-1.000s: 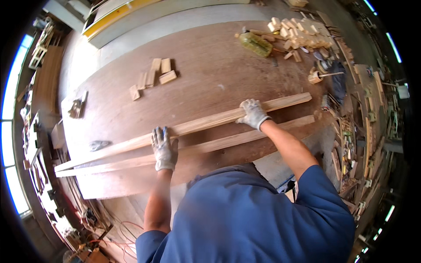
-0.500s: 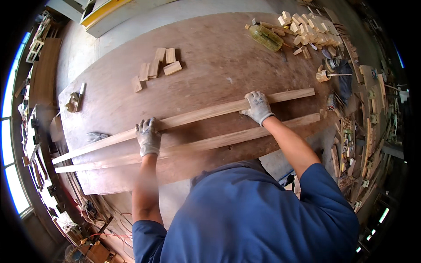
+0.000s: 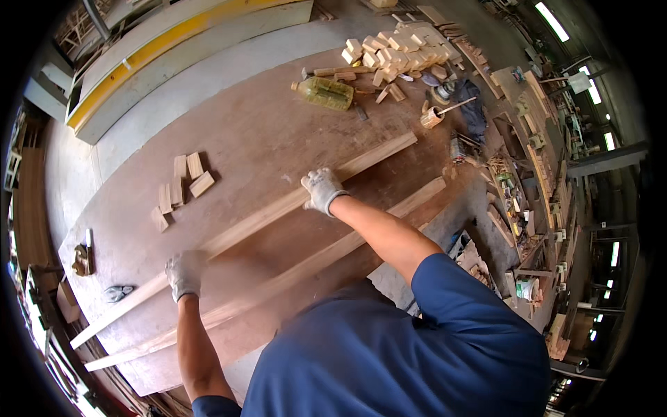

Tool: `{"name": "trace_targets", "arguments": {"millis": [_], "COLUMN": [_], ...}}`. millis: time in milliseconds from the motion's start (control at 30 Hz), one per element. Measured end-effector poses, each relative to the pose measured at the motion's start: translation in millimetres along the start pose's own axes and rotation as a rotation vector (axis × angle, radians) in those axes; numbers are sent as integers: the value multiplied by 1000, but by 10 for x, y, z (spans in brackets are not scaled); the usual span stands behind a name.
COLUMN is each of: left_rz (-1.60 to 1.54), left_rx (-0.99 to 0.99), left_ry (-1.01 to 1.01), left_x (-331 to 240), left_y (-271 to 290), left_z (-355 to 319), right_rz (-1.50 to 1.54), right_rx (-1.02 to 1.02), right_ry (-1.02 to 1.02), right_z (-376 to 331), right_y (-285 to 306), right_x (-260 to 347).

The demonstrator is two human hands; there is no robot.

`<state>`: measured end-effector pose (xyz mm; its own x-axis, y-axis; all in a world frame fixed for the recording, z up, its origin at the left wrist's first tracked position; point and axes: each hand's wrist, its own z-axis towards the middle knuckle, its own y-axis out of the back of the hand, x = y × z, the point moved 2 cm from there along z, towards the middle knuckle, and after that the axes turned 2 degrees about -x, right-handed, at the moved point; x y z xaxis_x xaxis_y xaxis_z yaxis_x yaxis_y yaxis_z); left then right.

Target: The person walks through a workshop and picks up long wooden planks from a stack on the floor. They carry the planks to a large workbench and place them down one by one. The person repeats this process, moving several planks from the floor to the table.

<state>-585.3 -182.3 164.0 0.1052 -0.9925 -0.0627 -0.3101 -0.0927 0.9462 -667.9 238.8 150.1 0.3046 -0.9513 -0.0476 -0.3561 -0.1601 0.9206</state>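
- Locate long, straight, pale wooden strip [image 3: 257,220] on broad reddish-brown wooden surface [image 3: 278,132], lying aslant beyond second long pale wooden strip [image 3: 292,274] and clearly apart from it along the middle.
- Note grey-white gloved right hand [image 3: 324,191] toward the right end of the far strip, with grip clasping across its width.
- Note grey-white gloved left hand [image 3: 184,276] at the same strip, toward the left end; too blurred to tell a pinching grip from a resting one.
- Record left ends of both strips as projecting past the surface's edge.
- Judge main risk as tipping or swinging of the overhanging end, from uneven pressure between hands.
- Suspect snagging on small grey pliers-like tool [image 3: 119,293], just beside the far strip, in case of a sideways slide; likewise knocking of loose short pale wooden blocks [image 3: 178,192] in case of a wide swing.
- Compare with frame half a second back: read gap between strips as wider, left hand as blurrier, whole layout as turned and shifted leftward, probably from head movement.
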Motion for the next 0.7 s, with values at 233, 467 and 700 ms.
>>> {"name": "trace_targets", "arguments": {"millis": [233,467,700], "left_rz": [-220,-338,-255], "left_rx": [110,-288,-381], "left_ry": [-129,-144,-123], "left_x": [189,196,-263], "left_y": [-555,-516,-547], "left_z": [-357,-501,-769], "right_rz": [145,271,-63], "right_rx": [306,-46,39], "right_ry": [94,64,100], "right_z": [-528,-655,-506], "right_y": [-2,-182,-235], "right_x": [-278,-340,-68]}}
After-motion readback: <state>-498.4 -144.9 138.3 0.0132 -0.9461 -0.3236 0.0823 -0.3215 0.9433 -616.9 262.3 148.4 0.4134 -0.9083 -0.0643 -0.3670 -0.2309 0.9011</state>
